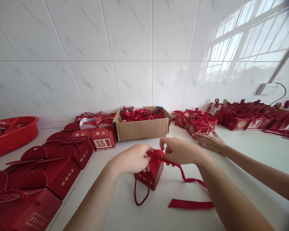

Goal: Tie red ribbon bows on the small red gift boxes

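A small red gift box (148,178) with a rounded top flap and gold print stands on the white counter. From its near side hangs a loop of dark red cord (142,204). My left hand (135,158) is closed on the top of the box, its fingertips partly hidden behind the flap. Between the fingers of my right hand (177,150), just right of the flap, a red ribbon (183,173) is pinched. That ribbon trails off to the right, passing under my right forearm. A flat ribbon end (190,204) rests on the counter below it.
Folded red boxes (62,175) line the left side, near a red plastic basin (14,134). An open cardboard carton (142,130) of ribbons stands by the wall. Another person's hand (210,142) touches a ribboned box (200,126). More boxes (252,118) stand far right.
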`<state>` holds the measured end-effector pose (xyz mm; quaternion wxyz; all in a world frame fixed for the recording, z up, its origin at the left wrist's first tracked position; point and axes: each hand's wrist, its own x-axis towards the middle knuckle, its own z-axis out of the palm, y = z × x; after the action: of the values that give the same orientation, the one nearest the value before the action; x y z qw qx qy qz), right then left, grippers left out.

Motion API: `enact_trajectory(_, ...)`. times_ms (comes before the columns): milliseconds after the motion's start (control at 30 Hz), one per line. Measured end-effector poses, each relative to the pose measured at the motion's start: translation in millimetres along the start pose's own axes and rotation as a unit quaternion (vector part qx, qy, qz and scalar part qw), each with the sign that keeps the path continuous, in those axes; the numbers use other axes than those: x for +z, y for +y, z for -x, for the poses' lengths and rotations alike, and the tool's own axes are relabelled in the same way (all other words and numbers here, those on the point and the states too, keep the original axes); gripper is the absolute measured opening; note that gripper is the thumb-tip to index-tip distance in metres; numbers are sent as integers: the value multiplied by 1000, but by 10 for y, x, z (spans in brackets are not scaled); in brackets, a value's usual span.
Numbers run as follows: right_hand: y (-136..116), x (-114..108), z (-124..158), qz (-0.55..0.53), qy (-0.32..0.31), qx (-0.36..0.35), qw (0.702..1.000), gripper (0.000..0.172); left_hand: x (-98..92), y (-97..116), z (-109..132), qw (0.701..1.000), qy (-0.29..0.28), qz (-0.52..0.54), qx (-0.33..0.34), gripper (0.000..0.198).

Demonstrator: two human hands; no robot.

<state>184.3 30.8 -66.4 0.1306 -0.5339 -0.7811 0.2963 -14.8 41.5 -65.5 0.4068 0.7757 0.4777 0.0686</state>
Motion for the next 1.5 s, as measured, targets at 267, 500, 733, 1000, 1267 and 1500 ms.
enact_trajectory(267, -14, 31, -11, 10, 20, -6, 1000, 14, 12, -13, -10, 1000, 6, -1, -2, 33)
enact_trajectory(500, -56, 158, -84, 29, 42, 0, 999, 18, 26, -39, -49, 1000, 2, 6, -11, 24)
enact_trajectory(733, -87, 214, -127, 49, 64, -2, 997, 13, 32, -98, -105, 999, 4, 18, -35, 19)
enact_trajectory(1000, -32, 112, -91, 48, 105, 19, 993, 20, 0, -61, -43, 992, 113, -45, -19, 8)
enact_trajectory(1267, -70, 133, -200, -132, 74, -146, 978, 22, -84, 179, 199, 963, 251, -30, 100, 14)
enact_trajectory(1500, -119, -119, 84, -227, 185, -203, 934, 24, -132, 53, 206, 970, 220, -102, -2, 27)
